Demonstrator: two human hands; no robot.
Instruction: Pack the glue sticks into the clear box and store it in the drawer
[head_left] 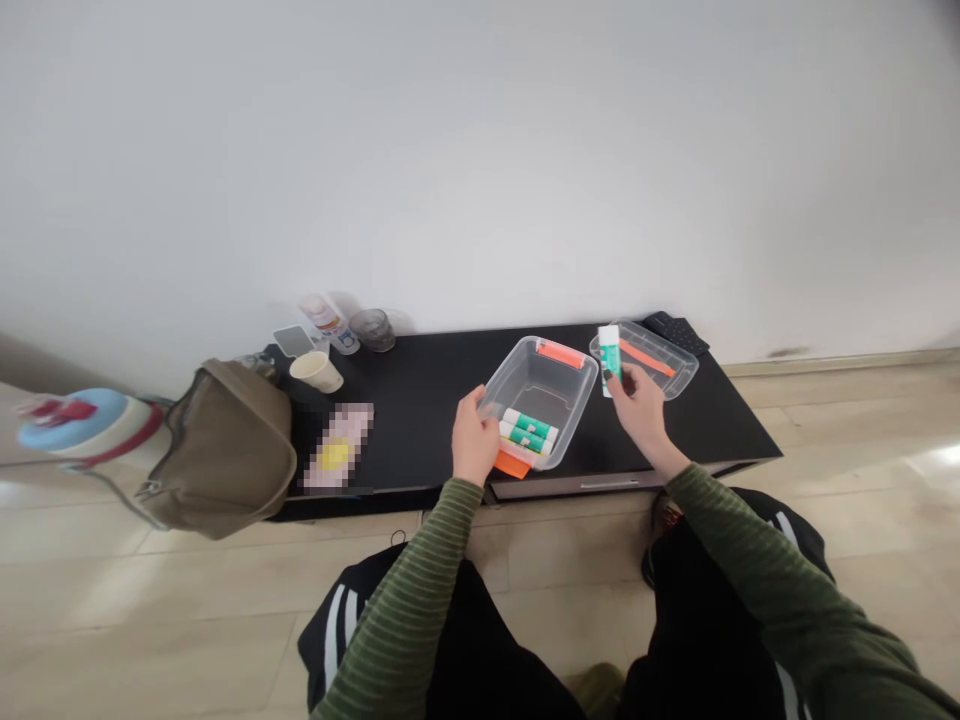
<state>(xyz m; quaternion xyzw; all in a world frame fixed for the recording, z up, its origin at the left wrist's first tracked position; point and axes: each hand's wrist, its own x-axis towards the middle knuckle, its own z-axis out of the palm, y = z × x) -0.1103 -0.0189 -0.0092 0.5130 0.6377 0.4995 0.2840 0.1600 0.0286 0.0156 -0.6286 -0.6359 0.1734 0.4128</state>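
Note:
My left hand [475,437] grips the near left side of a clear plastic box [577,405] with orange latches, which is tilted a little. Inside it, near the front wall, lie green and white glue sticks [531,430] side by side. Between the fingers of my right hand [637,400], another glue stick [610,350] is held upright, just right of the box. Behind that hand, the clear lid [679,385] with an orange strip rests on the black cabinet top [420,400].
At left stand a brown bag [240,440], a paper cup [316,372], a spray can [330,322] and a dark glass [373,330]. A blurred-out flat item [339,450] lies in front of the cup. A black patterned object [676,330] sits at the back right, by the wall.

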